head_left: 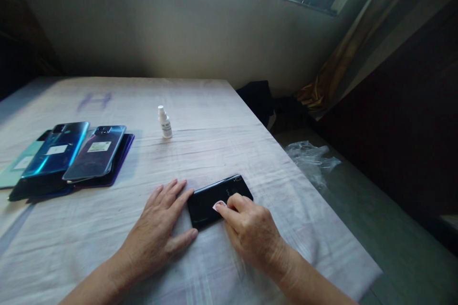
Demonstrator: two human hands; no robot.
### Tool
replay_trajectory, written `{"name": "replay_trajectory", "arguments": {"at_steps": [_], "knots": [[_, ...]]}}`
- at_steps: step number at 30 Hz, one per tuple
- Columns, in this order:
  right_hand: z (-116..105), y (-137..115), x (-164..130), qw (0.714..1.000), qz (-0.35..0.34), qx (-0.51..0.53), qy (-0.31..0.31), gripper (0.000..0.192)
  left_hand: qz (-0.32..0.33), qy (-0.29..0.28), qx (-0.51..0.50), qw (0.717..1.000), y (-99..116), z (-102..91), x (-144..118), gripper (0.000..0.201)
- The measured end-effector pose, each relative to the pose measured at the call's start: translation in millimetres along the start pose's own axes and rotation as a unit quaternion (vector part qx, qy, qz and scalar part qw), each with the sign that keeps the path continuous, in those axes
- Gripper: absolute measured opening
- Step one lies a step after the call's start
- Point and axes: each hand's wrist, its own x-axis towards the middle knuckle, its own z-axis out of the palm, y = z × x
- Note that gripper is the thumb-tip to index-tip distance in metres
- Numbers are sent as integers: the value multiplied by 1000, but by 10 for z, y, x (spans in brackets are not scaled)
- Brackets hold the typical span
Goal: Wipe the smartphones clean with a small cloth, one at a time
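A black phone (pixel 211 198) lies back side up on the cloth-covered table (pixel 214 105), near its front. My left hand (pixel 161 226) rests flat on the cloth, fingers apart, with the fingertips and thumb against the phone's left end. My right hand (pixel 250 231) presses a small white pad (pixel 219 205) onto the phone's back with pinched fingertips. A small white bottle (pixel 165 122) stands upright farther back, in the middle of the table.
Several phones or back covers (pixel 71 157), blue, teal and purple, lie overlapped at the left. The table's right edge drops to a floor with crumpled clear plastic (pixel 311 157). Dark bags (pixel 257 97) and a curtain (pixel 343 57) lie beyond, under a window.
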Motion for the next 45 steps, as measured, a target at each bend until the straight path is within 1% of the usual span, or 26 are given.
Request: {"name": "replay_trajectory", "arguments": {"at_steps": [5, 9, 12, 16, 20, 24, 30, 33, 37, 45], "knots": [[-12, 59, 172, 997, 38, -33, -54, 32, 2, 7, 6, 1000, 5, 11, -8, 75], [-14, 77, 332, 993, 55, -42, -97, 32, 9, 9, 11, 1000, 9, 7, -6, 78], [-10, 87, 444, 990, 63, -47, -114, 32, 10, 13, 15, 1000, 10, 7, -7, 80], [3, 93, 529, 989, 71, -44, -125, 31, 4, 15, 14, 1000, 11, 16, -9, 77], [25, 89, 463, 992, 58, -31, -106, 31, 11, 22, 20, 1000, 8, 25, -8, 76], [20, 80, 285, 996, 37, -21, -81, 32, 12, 24, 23, 999, 8, 33, -11, 74], [-50, 30, -16, 999, 0, -13, -29, 30, 3, 20, 21, 1000, 15, 35, -15, 75], [-77, 9, -108, 1000, -19, -18, -14, 28, 3, 23, 24, 999, 23, 33, -11, 74], [-85, 2, -77, 999, -11, -23, -31, 26, 4, 27, 26, 999, 27, 37, -10, 73], [-34, 7, 235, 995, 20, -37, -95, 26, 5, 31, 19, 999, 4, 63, -23, 74]]}}
